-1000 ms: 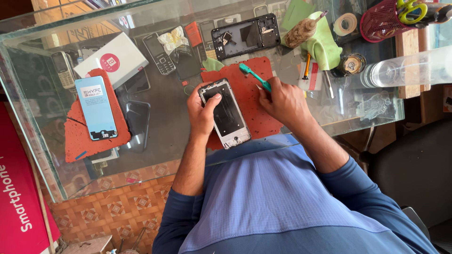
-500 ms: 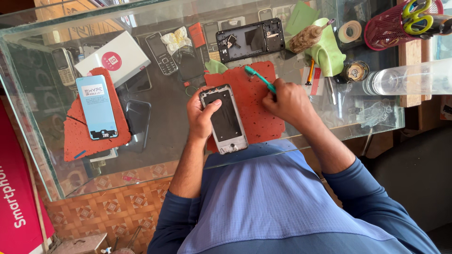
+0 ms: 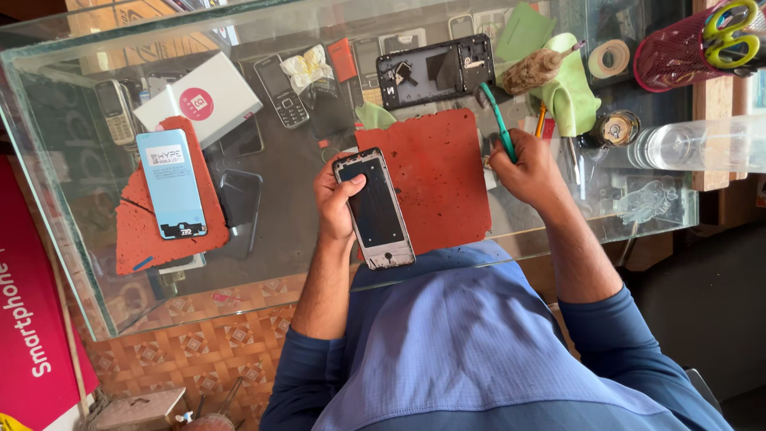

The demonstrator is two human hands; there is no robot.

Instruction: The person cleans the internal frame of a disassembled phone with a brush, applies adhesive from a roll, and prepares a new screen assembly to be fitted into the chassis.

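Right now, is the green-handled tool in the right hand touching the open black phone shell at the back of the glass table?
Cannot tell. In the head view the green-handled tool tip reaches the open black phone shell edge, but overlap hides any contact.

The person wears a blue shirt (long sleeves pushed up the forearms), hands (image 3: 339, 199) bare.

Glass counter (image 3: 654, 219) — red mats (image 3: 447, 172), white box (image 3: 203, 100) (closed), green cloths (image 3: 570, 92).

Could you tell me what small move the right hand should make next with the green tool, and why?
Probably bring the green tool in the right hand back to the phone frame, since the left hand holds it while the tool points away.
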